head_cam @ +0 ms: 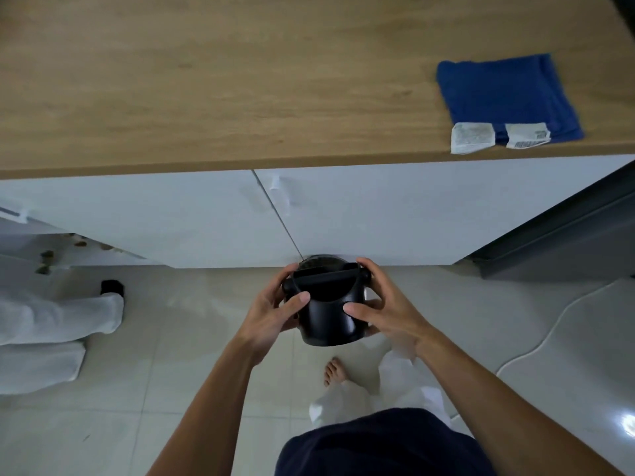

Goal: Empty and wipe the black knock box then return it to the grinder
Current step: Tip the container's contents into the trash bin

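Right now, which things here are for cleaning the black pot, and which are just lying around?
For the job:
- black knock box, held in left hand and right hand
- blue cloth on the wooden counter

Just lying about:
- white paper labels
- white cable on the floor

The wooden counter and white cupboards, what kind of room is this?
Probably a home kitchen. A wooden countertop sits over white cabinet doors, with a blue cloth on it, a tiled floor below, and both hands hold a black knock box for coffee grounds.
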